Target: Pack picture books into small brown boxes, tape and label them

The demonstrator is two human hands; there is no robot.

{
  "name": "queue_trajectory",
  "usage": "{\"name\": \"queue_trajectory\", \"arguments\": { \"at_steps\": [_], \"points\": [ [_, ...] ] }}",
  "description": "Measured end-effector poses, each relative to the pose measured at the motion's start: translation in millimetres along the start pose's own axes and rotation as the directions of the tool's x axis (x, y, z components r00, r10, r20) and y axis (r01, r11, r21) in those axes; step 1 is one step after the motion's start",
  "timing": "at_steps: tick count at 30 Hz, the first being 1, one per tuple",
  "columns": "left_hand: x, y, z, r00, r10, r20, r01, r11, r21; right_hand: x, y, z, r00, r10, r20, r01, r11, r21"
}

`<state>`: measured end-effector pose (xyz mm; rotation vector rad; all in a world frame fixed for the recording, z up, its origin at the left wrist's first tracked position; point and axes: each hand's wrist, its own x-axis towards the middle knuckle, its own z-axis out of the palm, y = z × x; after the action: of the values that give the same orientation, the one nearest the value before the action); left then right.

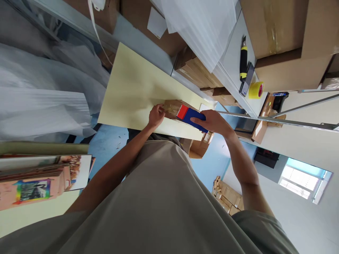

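A small brown cardboard box (171,107) with clear tape on it rests on the pale yellow tabletop (132,83). My left hand (156,115) is closed at the box's left end, its fingertips against the cardboard. My right hand (212,121) grips a flat blue object with a red end (194,119), thumb on top and fingers at its far edge. This object lies over the box's right part, its red end toward my left hand. Whether it is a tape dispenser or a small carton I cannot tell. The box's right end is mostly hidden.
A white shelf above the table holds a black-and-yellow box cutter (243,60), a phone (247,80) and a yellow tape roll (255,90). White foam sheeting (201,28) hangs over boxes behind. Framed pictures (34,188) are stacked at lower left; an open carton (197,149) stands below the table.
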<state>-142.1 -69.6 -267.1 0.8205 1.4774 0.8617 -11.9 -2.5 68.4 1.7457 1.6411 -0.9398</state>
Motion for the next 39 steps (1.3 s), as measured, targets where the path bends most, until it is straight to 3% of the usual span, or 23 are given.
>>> {"name": "queue_trajectory", "arguments": {
  "at_steps": [3,7,10,13,15,19,22,25,34,39],
  "points": [
    [-7.0,19.9,-5.3,0.997,0.069,0.019,-0.068,0.997,-0.043,-1.0,2.9,1.8,1.0,0.017,0.009,-0.017,1.0,0.005],
    [-7.4,41.4,-8.8,0.998,0.052,0.042,-0.046,0.991,-0.127,-3.1,6.9,4.2,1.0,0.008,0.003,-0.008,1.0,-0.005],
    [-2.7,44.6,-11.2,0.995,0.072,0.065,-0.06,0.985,-0.164,-3.1,11.0,5.2,1.0,0.014,-0.019,-0.015,0.998,-0.057],
    [0.9,41.4,-15.7,0.98,0.163,0.118,-0.149,0.982,-0.116,-2.0,15.8,6.1,0.999,0.006,-0.037,-0.009,0.996,-0.089],
    [2.6,40.4,-18.9,0.936,0.27,0.226,-0.268,0.963,-0.042,-1.7,17.6,6.7,0.999,0.0,-0.047,-0.005,0.995,-0.099],
    [8.8,48.9,-18.0,0.788,0.429,0.442,-0.514,0.853,0.089,-3.2,13.8,6.3,0.999,0.007,-0.054,-0.014,0.993,-0.121],
    [16.4,61.9,-10.6,0.707,0.49,0.51,-0.622,0.775,0.117,-4.5,6.7,5.2,0.998,-0.007,-0.056,-0.001,0.991,-0.135],
    [22.4,72.3,-3.9,0.655,0.523,0.546,-0.681,0.722,0.124,-4.5,0.4,4.8,0.997,-0.029,-0.068,0.017,0.986,-0.165],
    [18.4,66.5,2.9,0.623,0.562,0.544,-0.718,0.688,0.111,0.6,-10.8,9.4,0.993,-0.095,-0.063,0.081,0.976,-0.2],
    [7.5,57.3,9.0,0.639,0.57,0.516,-0.706,0.701,0.1,2.6,-9.9,14.9,0.994,-0.087,-0.061,0.07,0.97,-0.235]
  ]
}}
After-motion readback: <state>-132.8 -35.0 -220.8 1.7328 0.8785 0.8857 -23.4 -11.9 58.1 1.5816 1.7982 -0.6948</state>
